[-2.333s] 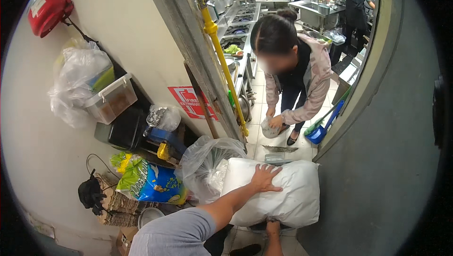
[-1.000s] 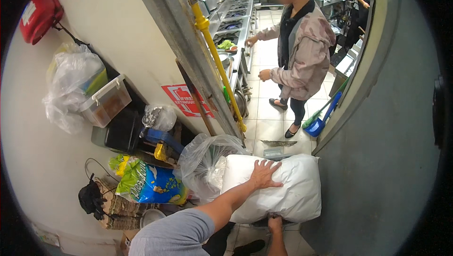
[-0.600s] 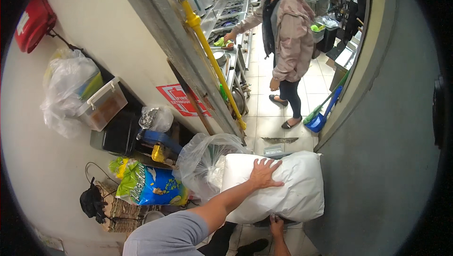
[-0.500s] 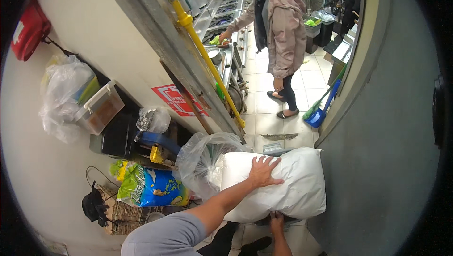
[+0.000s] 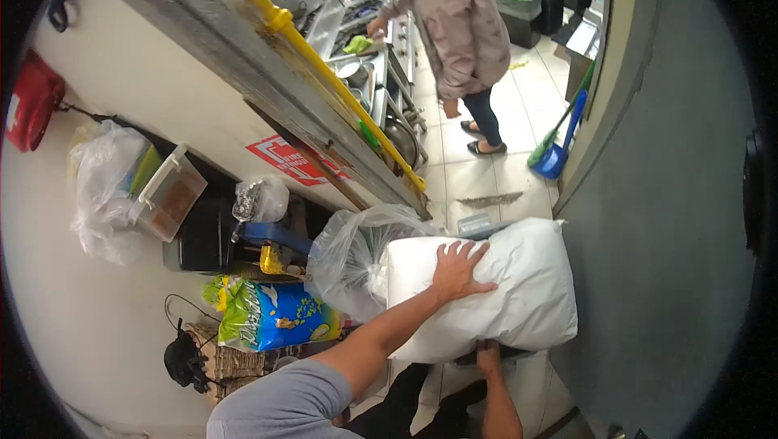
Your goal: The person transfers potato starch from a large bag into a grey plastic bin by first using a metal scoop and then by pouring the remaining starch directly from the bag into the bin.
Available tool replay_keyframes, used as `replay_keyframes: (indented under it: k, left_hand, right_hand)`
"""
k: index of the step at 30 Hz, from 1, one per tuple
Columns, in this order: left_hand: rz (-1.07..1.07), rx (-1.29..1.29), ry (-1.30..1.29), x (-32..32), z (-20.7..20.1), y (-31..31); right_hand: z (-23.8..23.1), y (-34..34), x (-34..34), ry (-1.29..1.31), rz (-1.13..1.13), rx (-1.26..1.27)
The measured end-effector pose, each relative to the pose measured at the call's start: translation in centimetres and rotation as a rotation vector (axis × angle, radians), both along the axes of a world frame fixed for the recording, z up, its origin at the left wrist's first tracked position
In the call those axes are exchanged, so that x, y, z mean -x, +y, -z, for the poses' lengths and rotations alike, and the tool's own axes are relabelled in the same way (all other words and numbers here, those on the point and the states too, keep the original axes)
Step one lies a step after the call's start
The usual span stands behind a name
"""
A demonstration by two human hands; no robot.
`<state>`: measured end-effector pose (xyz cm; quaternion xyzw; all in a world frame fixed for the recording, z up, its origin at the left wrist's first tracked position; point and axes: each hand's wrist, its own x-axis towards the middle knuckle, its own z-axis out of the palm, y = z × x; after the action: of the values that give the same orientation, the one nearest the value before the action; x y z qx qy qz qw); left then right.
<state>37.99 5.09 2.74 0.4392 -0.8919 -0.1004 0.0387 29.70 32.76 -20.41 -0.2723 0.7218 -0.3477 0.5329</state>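
The co-worker (image 5: 462,26) in the pinkish jacket has walked further up the kitchen aisle since the earlier frames, now at twelve o'clock by the steel counter (image 5: 365,42), and the view has tipped lower. The big white sack (image 5: 519,293) has hardly shifted: it sits at five o'clock, against the grey wall. The left hand (image 5: 458,270) lies flat on top, fingers spread (steadying it, I judge), while the right hand (image 5: 488,355) props it from beneath; its fingers are hidden. A clear plastic bag (image 5: 352,257) bulges at the sack's nine o'clock.
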Motion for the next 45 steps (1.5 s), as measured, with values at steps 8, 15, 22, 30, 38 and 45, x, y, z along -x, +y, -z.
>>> replay_keyframes:
  k: [8, 15, 22, 30, 38, 45]
  left_hand:
    - [0.022, -0.022, -0.055, 0.6, 0.4, 0.3]
    - [0.028, -0.005, -0.056, 0.2, 1.0, -0.1]
    - [-0.1, -0.111, -0.167, 0.1, 3.5, -0.5]
    - [0.089, 0.116, -0.032, 1.1, 3.8, 0.1]
    - [0.067, 0.071, -0.038, 0.2, 4.0, -0.1]
    - [0.064, 0.083, -0.044, -0.3, 5.0, 0.3]
  right_hand:
    - [-4.7, -1.3, -0.4, 0.446, -0.34, 0.223]
    - [-6.8, -3.8, -1.4, 0.268, -0.123, 0.16]
    - [-2.1, -2.7, -2.6, 0.169, -0.384, -0.343]
    - [-12.3, -2.5, 0.4, -0.004, 0.07, -0.328]
    - [-3.6, -0.5, -1.0, 0.001, 0.039, -0.118]
    - [-2.3, -1.3, -3.6, 0.288, 0.105, -0.006]
